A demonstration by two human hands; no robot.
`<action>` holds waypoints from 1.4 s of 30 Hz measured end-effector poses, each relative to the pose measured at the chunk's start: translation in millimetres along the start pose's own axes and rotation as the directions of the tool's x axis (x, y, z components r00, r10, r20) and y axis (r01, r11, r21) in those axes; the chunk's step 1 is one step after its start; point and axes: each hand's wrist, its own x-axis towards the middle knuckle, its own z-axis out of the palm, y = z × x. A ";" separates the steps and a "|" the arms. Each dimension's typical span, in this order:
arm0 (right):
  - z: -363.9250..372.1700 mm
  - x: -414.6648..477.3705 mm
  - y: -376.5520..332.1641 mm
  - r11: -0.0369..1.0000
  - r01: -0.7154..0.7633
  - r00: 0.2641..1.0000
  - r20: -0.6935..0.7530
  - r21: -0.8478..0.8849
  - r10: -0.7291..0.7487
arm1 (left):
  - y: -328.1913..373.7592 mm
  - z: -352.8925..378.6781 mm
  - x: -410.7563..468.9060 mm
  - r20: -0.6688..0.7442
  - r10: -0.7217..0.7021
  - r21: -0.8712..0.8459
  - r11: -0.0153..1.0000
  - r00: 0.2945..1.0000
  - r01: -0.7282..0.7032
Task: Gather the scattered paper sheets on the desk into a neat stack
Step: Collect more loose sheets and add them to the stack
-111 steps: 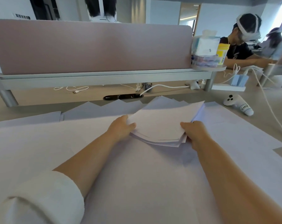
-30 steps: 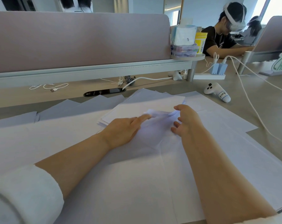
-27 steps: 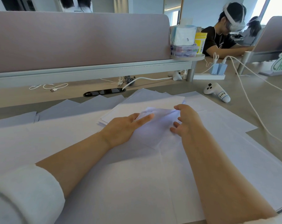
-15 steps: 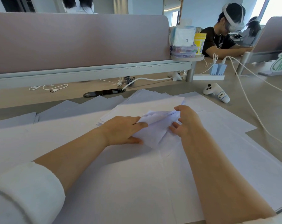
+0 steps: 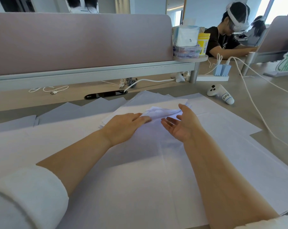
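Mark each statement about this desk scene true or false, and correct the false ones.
1. The right hand is open, palm showing, gripping nothing. True.
2. The left hand grips the white controller. False: it rests flat on the paper stack; the controller lies untouched on the desk, off to the right.
3. A yellow tub stands beside the tissue pack on the small shelf. True.
4. Every sheet is in the stack. False: large loose sheets lie spread across the desk under both forearms.
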 end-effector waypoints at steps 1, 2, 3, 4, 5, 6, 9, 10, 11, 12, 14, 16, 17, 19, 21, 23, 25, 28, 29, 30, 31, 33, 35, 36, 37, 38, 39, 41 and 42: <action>-0.5 1.4 0.6 1.000 -0.009 1.000 -0.005 -0.023 0.009 | 0.8 -0.9 -0.1 -0.102 0.045 -0.006 0.999 0.994 -0.046; -1.2 3.1 1.2 0.999 -0.016 1.000 -0.014 -0.044 0.015 | 0.5 -2.9 0.6 -0.192 0.118 0.037 0.993 0.974 -0.113; -1.5 5.4 1.7 0.998 -0.017 1.000 -0.026 -0.061 0.015 | -0.1 -4.0 1.0 -0.274 0.193 0.120 0.979 0.942 -0.165; -1.3 6.3 1.5 0.998 -0.006 0.999 -0.039 -0.070 0.003 | -0.7 -4.9 0.8 -0.354 0.274 0.186 0.958 0.894 -0.219; -0.8 6.7 1.2 0.997 0.010 0.999 -0.042 -0.071 -0.013 | -0.9 -6.2 0.4 -0.382 0.360 0.216 0.930 0.851 -0.296; -0.4 7.5 1.0 0.998 0.031 0.999 -0.034 -0.061 -0.033 | -0.7 -6.7 -0.5 -0.407 0.447 0.242 0.894 0.797 -0.377; -2.6 12.0 1.6 0.999 0.031 0.999 -0.040 -0.042 -0.033 | 10.6 -10.8 -9.6 -0.408 0.593 0.273 0.805 0.694 -0.527; -3.2 11.5 2.9 0.997 0.030 0.997 -0.066 -0.075 -0.035 | 14.3 -9.3 -12.9 -0.401 0.627 0.285 0.778 0.668 -0.559; -4.1 10.6 4.3 0.992 0.032 0.995 -0.086 -0.119 -0.043 | 16.9 -7.1 -15.4 -0.388 0.638 0.277 0.769 0.665 -0.576; -5.0 9.3 5.3 0.988 0.040 0.994 -0.092 -0.150 -0.054 | 17.4 -4.3 -16.4 -0.387 0.632 0.265 0.774 0.671 -0.575; -4.9 8.2 6.2 0.981 0.033 0.995 -0.084 -0.189 -0.049 | 16.2 2.4 -15.4 -0.423 0.604 0.255 0.795 0.675 -0.551; -2.3 4.5 7.2 0.976 -0.001 0.996 -0.083 -0.217 -0.017 | 14.8 8.1 -13.0 -0.446 0.590 0.260 0.805 0.674 -0.533; -2.1 4.4 8.1 0.970 -0.004 0.996 -0.084 -0.241 -0.017 | 15.2 10.2 -12.2 -0.447 0.576 0.254 0.816 0.684 -0.520; -1.6 5.6 8.7 0.964 0.012 0.995 -0.088 -0.266 -0.037 | 17.3 15.1 -9.8 -0.463 0.556 0.264 0.830 0.691 -0.491; -2.6 7.5 8.9 0.954 0.024 0.994 -0.097 -0.300 -0.056 | 19.4 18.1 -8.0 -0.474 0.565 0.316 0.825 0.675 -0.469; -2.4 8.2 11.0 0.935 0.024 0.994 -0.094 -0.355 -0.061 | 18.5 19.6 -8.6 -0.473 0.574 0.339 0.819 0.669 -0.463; -2.6 9.3 12.0 0.891 0.059 0.989 -0.093 -0.449 -0.112 | 16.6 18.2 -10.1 -0.469 0.581 0.360 0.814 0.665 -0.457; 0.4 5.5 9.2 0.833 0.146 0.978 -0.049 -0.533 -0.203 | 13.7 11.0 -18.1 -0.398 0.529 0.243 0.849 0.750 -0.470; 1.4 3.5 7.0 0.831 0.173 0.975 -0.026 -0.529 -0.219 | 10.4 4.4 -23.7 -0.385 0.467 0.147 0.883 0.796 -0.447; 1.5 2.5 4.1 0.835 0.193 0.973 -0.011 -0.516 -0.232 | 4.9 -3.4 -29.3 -0.384 0.364 0.015 0.921 0.849 -0.388; 2.2 -0.7 0.8 0.835 0.211 0.970 0.004 -0.508 -0.242 | -0.8 -13.7 -35.4 -0.399 0.199 -0.150 0.949 0.895 -0.278; 1.9 -7.1 -5.4 0.839 0.237 0.969 0.052 -0.489 -0.243 | -16.8 -38.1 -46.3 -0.354 -0.284 -0.510 0.857 0.891 0.070; 2.0 -16.6 -10.1 0.846 0.234 0.972 0.118 -0.478 -0.202 | -40.6 -60.4 -54.6 -0.024 -0.714 -0.806 0.428 0.699 0.410; 3.0 -23.9 -11.3 0.848 0.229 0.972 0.163 -0.478 -0.171 | -50.1 -70.8 -59.8 0.212 -0.776 -0.867 0.131 0.595 0.480; 4.3 -32.9 -12.2 0.849 0.222 0.968 0.211 -0.479 -0.134 | -56.6 -79.3 -66.8 0.396 -0.733 -0.866 -0.098 0.553 0.490; 5.7 -41.6 -12.0 0.850 0.216 0.962 0.251 -0.481 -0.103 | -62.0 -83.9 -73.4 0.481 -0.656 -0.852 -0.194 0.582 0.486; 7.7 -51.4 -11.5 0.848 0.215 0.954 0.288 -0.485 -0.077 | -63.2 -87.3 -79.0 0.502 -0.587 -0.854 -0.217 0.635 0.474; 9.5 -65.6 -8.8 0.839 0.215 0.935 0.355 -0.500 -0.028 | -52.7 -90.1 -88.7 0.460 -0.544 -0.883 -0.199 0.702 0.425; 9.3 -72.9 -6.0 0.836 0.207 0.925 0.380 -0.508 0.002 | -45.6 -90.1 -92.7 0.455 -0.564 -0.886 -0.213 0.689 0.411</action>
